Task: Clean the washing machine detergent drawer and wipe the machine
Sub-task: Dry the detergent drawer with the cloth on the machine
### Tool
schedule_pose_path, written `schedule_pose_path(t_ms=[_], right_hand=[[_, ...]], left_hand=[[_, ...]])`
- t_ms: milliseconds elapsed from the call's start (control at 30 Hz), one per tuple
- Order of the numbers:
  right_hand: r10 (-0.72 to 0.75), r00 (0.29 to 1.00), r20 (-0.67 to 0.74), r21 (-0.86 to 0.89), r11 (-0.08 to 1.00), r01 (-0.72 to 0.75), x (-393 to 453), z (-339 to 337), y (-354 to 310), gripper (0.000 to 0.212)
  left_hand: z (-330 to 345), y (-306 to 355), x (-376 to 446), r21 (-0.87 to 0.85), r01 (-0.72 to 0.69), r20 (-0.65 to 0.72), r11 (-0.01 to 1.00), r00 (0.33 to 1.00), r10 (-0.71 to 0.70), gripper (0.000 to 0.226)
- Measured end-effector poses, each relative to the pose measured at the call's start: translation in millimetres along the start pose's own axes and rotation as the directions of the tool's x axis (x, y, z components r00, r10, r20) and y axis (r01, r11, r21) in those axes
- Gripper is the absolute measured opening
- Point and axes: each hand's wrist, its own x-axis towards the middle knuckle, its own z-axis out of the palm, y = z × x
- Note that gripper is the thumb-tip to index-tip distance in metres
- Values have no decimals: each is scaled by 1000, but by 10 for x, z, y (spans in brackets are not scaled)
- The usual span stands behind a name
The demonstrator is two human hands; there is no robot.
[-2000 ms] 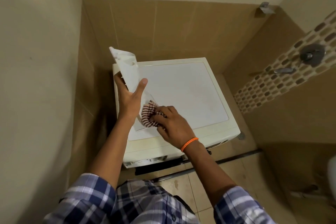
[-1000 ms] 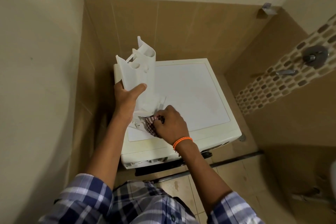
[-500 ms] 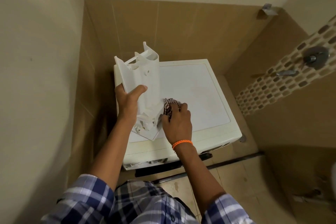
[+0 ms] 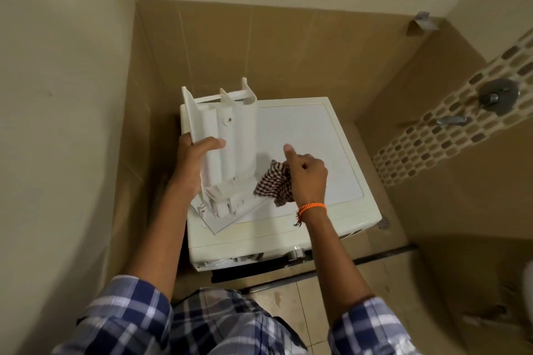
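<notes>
I'm gripping the detergent drawer (image 4: 227,147) with my left hand (image 4: 191,167), thumb curled across its underside. It's standing on end on the washing machine (image 4: 311,138) top, front panel down, near the left front corner. My right hand (image 4: 307,179) is bunching the checked cloth (image 4: 272,184) in curled fingers, thumb sticking up, just right of the drawer's lower end. The cloth isn't touching the drawer.

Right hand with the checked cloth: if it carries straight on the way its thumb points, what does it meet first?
Probably nothing close: the right hand, gripping the red-and-white checked cloth, points over the bare cream washing machine top toward the tan tiled wall. Depth is unclear.
</notes>
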Motion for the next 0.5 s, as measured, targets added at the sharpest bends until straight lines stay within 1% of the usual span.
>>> schedule_pose_path(t_ms=[33, 67, 100, 133, 167, 200, 233, 300, 367, 400, 433, 500], right_hand=[[-54, 993, 102, -8, 998, 55, 75, -40, -43, 62], [-82, 969, 234, -14, 996, 88, 129, -70, -96, 50], [-86, 921, 380, -1, 996, 94, 160, -106, -154, 36], [-84, 857, 508, 22, 996, 85, 180, -137, -195, 32], [-71, 789, 610, 46, 997, 54, 182, -176, -234, 34], [-53, 731, 680, 63, 998, 14, 185, -219, -254, 36], [-45, 689, 723, 80, 997, -19, 187, -258, -262, 35], [-62, 654, 754, 110, 993, -33, 199, -286, -249, 30], [-76, 663, 745, 148, 988, -52, 193, -269, -239, 44], [-81, 677, 732, 167, 984, -63, 184, -265, -242, 51], [-91, 698, 710, 193, 979, -68, 176, -268, -265, 54], [-139, 756, 640, 223, 975, -9, 167, -268, -318, 47]], left_hand=[[-5, 21, -9, -19, 43, 43, 999, 998, -42, 78], [3, 41, -31, -31, 84, 87, 996, 993, -81, 84], [8, 47, -45, -42, 122, 123, 992, 986, -116, 90], [-2, 47, -51, -56, 152, 150, 987, 978, -142, 91], [-20, 54, -53, -70, 173, 165, 982, 973, -160, 88], [-39, 66, -51, -79, 187, 177, 979, 969, -171, 80], [-58, 82, -48, -81, 193, 192, 978, 966, -175, 72], [-64, 110, -61, -61, 186, 256, 981, 953, -165, 52], [-38, 138, -69, -42, 177, 335, 983, 930, -153, 40], [-16, 140, -60, -25, 168, 354, 986, 924, -148, 38], [1, 138, -40, 8, 142, 355, 990, 925, -135, 39], [44, 110, 7, 85, 73, 314, 994, 945, -96, 50]])
